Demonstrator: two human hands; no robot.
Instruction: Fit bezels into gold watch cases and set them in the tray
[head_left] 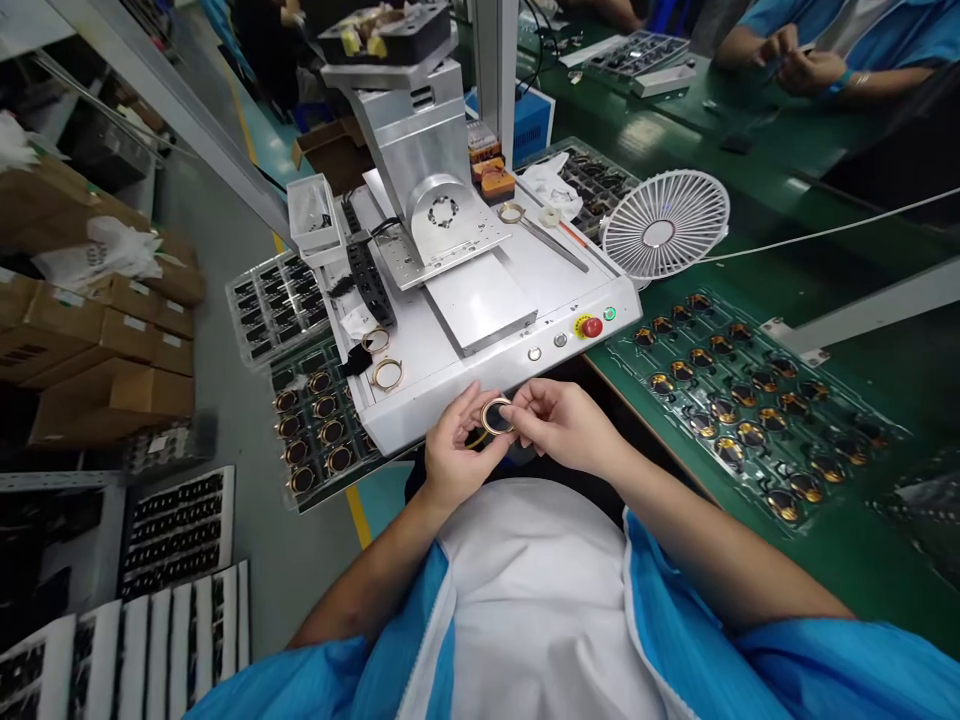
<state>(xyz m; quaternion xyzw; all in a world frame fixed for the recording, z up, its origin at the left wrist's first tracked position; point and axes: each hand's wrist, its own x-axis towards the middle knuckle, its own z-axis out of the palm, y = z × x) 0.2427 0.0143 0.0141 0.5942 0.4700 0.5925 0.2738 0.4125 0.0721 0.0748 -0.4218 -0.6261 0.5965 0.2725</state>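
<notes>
Between my two hands, in front of the machine's front edge, is a small round watch case (496, 416) with a gold-coloured rim and a dark face. My left hand (461, 440) grips its left side between thumb and fingers. The fingertips of my right hand (559, 425) are pinched at its right edge. Just beyond my hands stands a white bench machine (480, 300) with a flat metal plate and a sloping metal head. Two gold-coloured rings (388, 375) lie on its left front corner.
At right, a clear tray (697, 385) holds rows of round gold-and-black parts; another tray (322, 430) is at left. A white fan (664, 225), tweezers (555, 246) and a red stop button (592, 327) are near the machine. A co-worker's hands (806, 65) are across the table.
</notes>
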